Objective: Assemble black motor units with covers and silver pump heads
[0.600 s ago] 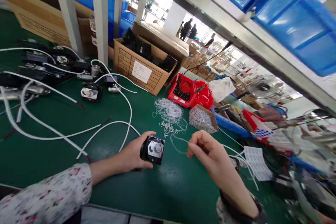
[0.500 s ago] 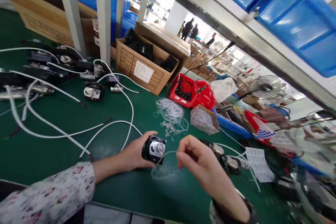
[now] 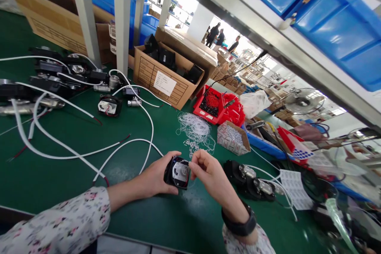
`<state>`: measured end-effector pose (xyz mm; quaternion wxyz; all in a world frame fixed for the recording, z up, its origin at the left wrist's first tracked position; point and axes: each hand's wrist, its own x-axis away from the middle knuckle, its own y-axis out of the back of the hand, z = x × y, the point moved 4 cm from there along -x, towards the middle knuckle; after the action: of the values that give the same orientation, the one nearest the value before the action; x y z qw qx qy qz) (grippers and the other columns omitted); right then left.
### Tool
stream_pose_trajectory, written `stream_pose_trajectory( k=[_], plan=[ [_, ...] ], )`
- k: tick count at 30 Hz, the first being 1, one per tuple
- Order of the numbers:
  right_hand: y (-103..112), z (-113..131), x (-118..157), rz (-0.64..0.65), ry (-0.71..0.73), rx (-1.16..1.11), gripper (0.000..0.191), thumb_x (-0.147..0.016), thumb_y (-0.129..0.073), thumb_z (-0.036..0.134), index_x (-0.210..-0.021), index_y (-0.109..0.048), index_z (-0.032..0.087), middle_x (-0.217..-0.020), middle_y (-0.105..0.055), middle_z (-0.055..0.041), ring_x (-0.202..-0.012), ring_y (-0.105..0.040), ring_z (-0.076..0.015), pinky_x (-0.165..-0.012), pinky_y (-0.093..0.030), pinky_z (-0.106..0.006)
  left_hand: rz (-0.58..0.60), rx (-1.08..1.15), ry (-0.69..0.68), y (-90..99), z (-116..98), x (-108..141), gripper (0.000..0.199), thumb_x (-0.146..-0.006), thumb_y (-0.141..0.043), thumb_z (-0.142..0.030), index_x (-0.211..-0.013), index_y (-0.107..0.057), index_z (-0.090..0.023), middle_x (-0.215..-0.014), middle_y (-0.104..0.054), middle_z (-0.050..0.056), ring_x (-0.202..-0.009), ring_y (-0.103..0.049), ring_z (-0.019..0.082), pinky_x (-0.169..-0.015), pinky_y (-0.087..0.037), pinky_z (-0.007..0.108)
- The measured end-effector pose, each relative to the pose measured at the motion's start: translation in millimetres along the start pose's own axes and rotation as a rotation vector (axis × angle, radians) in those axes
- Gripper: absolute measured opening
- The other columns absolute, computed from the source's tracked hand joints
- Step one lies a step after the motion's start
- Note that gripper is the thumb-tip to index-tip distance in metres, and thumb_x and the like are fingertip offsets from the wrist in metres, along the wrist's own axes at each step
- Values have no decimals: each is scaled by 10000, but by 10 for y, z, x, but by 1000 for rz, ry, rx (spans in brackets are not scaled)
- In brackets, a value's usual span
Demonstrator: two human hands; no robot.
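My left hand is wrapped round a small black motorised valve housing, its open face turned up to show a light metal plate inside. With thumb and forefinger closed in a pinch, my right hand is at the housing's right edge. A thin translucent cord shows faintly below those fingers; its end in the pinch is hidden. Just beyond the hands lie small loose screws and a tangle of the same kind of clear cord.
Several valve units with white cables lie at left; more black units are at right. A cardboard box of black parts, a red bin and a small screw box stand behind. A metal shelf crosses overhead.
My right hand has moved left, from beside the housing to its edge, and the stretch of cord between them has shortened. My left hand still grips the housing, now slightly turned.
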<state>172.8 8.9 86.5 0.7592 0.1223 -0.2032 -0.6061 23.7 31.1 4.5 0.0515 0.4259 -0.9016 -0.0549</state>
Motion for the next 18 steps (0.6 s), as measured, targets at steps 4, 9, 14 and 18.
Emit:
stream_pose_trajectory(
  k=[4,9,14,18],
  plan=[
    [-43,-103,-74,-176,71,124,102,-822,-520,242,-748,-484,181,-748,-536,-6,-704,-506,-147,-639,-394,-269,-2,-1,33,-17,43,9,971,-514,-832,-206,-1335,-313,-209,-1262,-511,81,-1130,-510,267,-993,-391,378],
    [-77,-65,-104,-233,121,226,97,-842,-474,193,-745,-475,186,-747,-529,3,-724,-500,-142,-685,-390,-264,-60,-55,6,-29,58,29,983,-545,-800,-187,-1383,-286,-209,-1399,-384,96,-1259,-396,277,-1060,-324,369],
    [-49,207,106,-102,76,276,134,-866,-456,212,-733,-444,193,-707,-499,23,-675,-473,-125,-618,-360,-234,-49,-16,1,-13,33,35,989,-545,-809,-215,-1379,-278,-240,-1339,-456,80,-1199,-462,276,-1037,-354,390],
    [-69,331,224,-19,34,259,138,-872,-472,214,-737,-455,193,-706,-516,33,-669,-477,-115,-614,-345,-227,-30,16,-21,12,-33,40,841,-553,-808,-205,-1273,-377,-255,-1226,-534,38,-1086,-535,245,-953,-420,358]
  ],
)
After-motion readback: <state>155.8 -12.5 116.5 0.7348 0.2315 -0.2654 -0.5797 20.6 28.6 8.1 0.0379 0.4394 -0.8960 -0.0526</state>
